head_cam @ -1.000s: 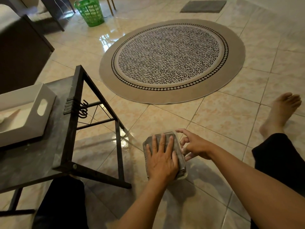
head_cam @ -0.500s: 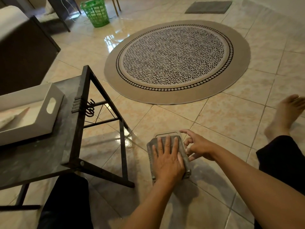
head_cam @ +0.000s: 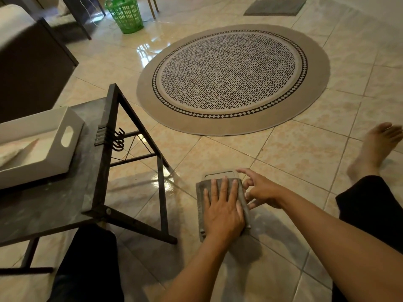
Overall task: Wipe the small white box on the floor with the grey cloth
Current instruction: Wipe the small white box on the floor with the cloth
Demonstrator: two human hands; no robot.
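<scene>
Small white box (head_cam: 220,173) sits on the tiled floor (head_cam: 294,153) in the lower middle of the frame, almost wholly covered by the grey cloth (head_cam: 199,194); only its far rim with a rounded slot pokes out beyond the cloth's top edge. Left hand (head_cam: 223,211) lies flat on top of the cloth, palm down, fingers stretched forward and slightly spread, pressing the cloth onto the box. Right hand (head_cam: 262,190) is just to the right of it, at the box's right edge, its fingers curled and loosely parted; the index finger reaches toward the box's far right corner, and the lower fingers touch the side of the cloth. Whether they actually grip the box I cannot tell from where I look.

To the left stands a low dark table (head_cam: 39,205) with a black metal frame, and a few hooks hang at its edge. A white tray (head_cam: 65,147) with a handle cut-out rests on it at the left edge of the frame. A round patterned rug (head_cam: 233,77) fills the upper middle of the frame, well apart from the box. A green basket (head_cam: 126,15) stands at the top, left of centre, and a grey mat (head_cam: 274,7) lies at the upper right. The person's bare foot (head_cam: 377,147) rests on the tiles at the right edge, with dark trouser legs (head_cam: 375,212) at lower right and lower left.
</scene>
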